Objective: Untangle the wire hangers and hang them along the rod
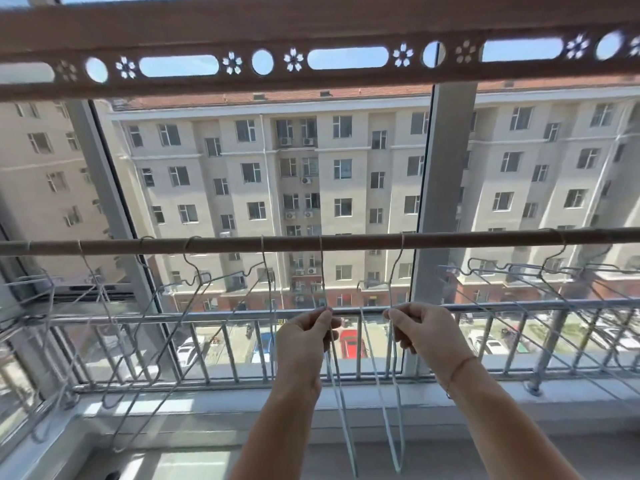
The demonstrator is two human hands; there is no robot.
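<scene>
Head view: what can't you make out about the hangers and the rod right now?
rod: both ends cut off by the frame's side edges.
left hanger cluster: wires overlap and blur near the edge, so count and tangling are unclear.
right hanger cluster: overlapping wires run off the right edge.
left-hand hanger: pinched by the left hand, its bottom is cut off by the lower edge.
right-hand hanger: the right hand fingers hide the wire at the grip.

Your rod runs level across the window, edge to edge. Wire hooks sit over it in a row. The left bunch hangs tilted and overlapping. The centre hanger and the next hanger drop edge-on, apart from each other. At the far right, the right cluster hangs swung out sideways.
</scene>
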